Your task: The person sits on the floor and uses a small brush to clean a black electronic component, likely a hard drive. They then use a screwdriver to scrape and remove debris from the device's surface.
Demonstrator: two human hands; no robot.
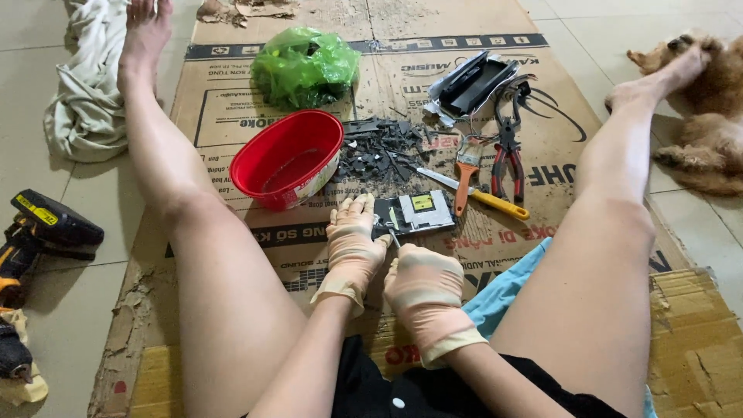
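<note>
1. While the person sits on flattened cardboard (232, 93) with legs spread, both gloved hands meet at a small device (414, 213) lying between the knees.
2. Left hand (352, 248) lies with fingers closed over the device's left edge, pinning it to the cardboard.
3. Right hand (424, 288) is curled into a fist around a thin tool (395, 240) whose tip touches the device's near left corner.
4. Just beyond the device lies a heap of dark fragments (379, 151), with a red bowl (288, 159) to its left and a green bag (306, 66) farther off.
5. Right of the device lie a brush (465, 170), a yellow-handled screwdriver (480, 197) and red pliers (508, 159).
6. On the tiles at far left rests a drill (42, 232); a dog (708, 116) lies at far right.
</note>
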